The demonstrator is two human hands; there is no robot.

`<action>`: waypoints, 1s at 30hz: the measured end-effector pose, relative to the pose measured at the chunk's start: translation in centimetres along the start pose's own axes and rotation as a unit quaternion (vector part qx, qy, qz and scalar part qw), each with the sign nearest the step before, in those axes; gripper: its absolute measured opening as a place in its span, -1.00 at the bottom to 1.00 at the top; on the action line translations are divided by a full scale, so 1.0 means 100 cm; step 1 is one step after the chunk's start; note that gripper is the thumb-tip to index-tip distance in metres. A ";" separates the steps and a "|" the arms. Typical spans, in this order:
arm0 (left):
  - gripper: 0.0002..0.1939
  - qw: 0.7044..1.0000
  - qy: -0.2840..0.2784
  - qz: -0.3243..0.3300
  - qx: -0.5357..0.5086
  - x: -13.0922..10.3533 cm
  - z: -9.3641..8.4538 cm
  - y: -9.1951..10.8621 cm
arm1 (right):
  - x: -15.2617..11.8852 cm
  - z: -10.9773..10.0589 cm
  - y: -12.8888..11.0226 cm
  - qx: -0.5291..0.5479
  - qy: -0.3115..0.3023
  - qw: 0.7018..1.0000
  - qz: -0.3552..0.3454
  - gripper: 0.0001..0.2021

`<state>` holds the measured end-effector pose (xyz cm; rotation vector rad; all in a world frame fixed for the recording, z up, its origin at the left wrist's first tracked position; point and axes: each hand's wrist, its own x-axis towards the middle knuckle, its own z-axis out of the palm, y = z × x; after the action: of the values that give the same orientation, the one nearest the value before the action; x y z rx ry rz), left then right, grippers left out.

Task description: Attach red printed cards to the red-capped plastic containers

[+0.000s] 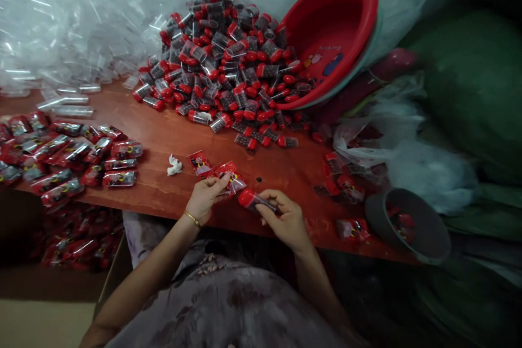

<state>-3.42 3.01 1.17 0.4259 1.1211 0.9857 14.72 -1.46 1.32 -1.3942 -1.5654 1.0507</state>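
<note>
My left hand (207,196) pinches a red printed plastic packet (231,176) near the table's front edge. Beside it, my right hand (283,217) grips a small clear tube with a rounded red cap (247,198); the cap points left toward the packet, and dark contents show through the wall. Cap and packet are very close; I cannot tell if they touch. Another red packet (199,163) lies flat just behind my left hand. Further left is a crumpled white scrap (174,165).
A big pile of red-capped tubes (228,60) spills from a tipped red basin (350,16). Filled red packets (69,152) cover the left, with clear empty sleeves (73,22) behind. A grey bucket (432,228) and plastic bags (424,163) stand right. More packets sit below the table's left edge.
</note>
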 end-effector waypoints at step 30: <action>-0.61 0.993 0.033 0.087 -0.067 -0.008 0.018 -0.039 | 0.013 0.057 0.013 0.116 0.151 0.981 0.046 -0.79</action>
<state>-0.13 0.65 -0.47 0.3896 1.0822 1.2292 9.74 -0.53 -1.86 -1.3994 -1.1319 0.9864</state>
